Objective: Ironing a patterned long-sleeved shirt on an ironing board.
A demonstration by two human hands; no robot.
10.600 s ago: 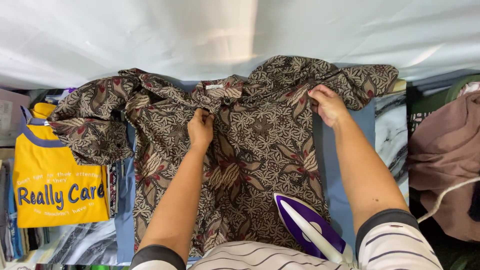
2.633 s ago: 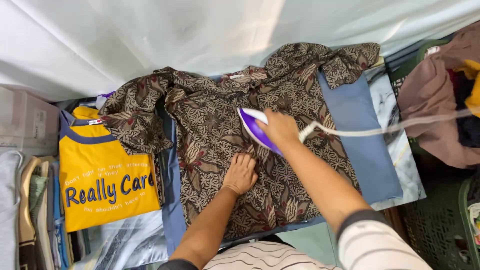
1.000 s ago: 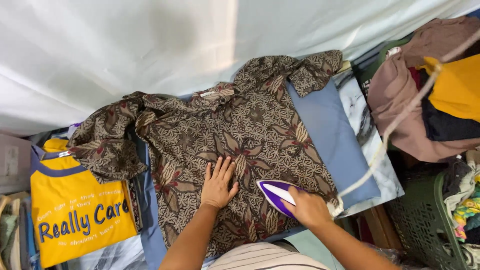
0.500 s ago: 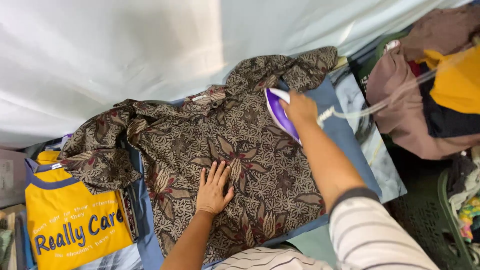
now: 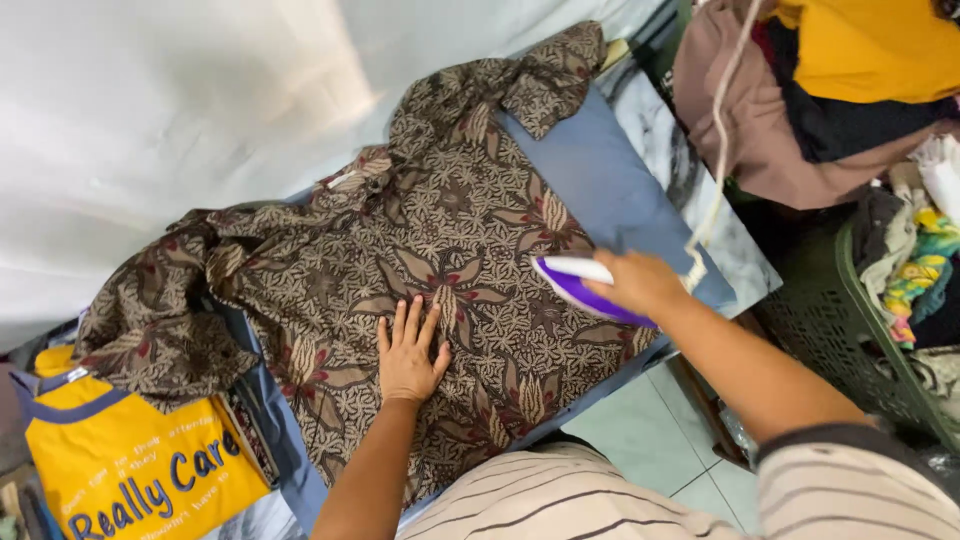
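Gripping the iron (image 5: 585, 287) in my right hand (image 5: 640, 283), I hold it on the brown patterned shirt (image 5: 440, 230) spread over the blue board (image 5: 610, 190); my left hand (image 5: 408, 350) lies flat and open on the cloth.

Open passage: shirt's (image 5: 420, 260) upper centre and left sleeve, bare blue board cover (image 5: 610, 190) at upper right. Obstructions: left hand (image 5: 408, 352) flat mid-shirt; iron (image 5: 585, 288) right of it; cord (image 5: 715, 150) crossing upper right; laundry basket (image 5: 850, 330) far right.
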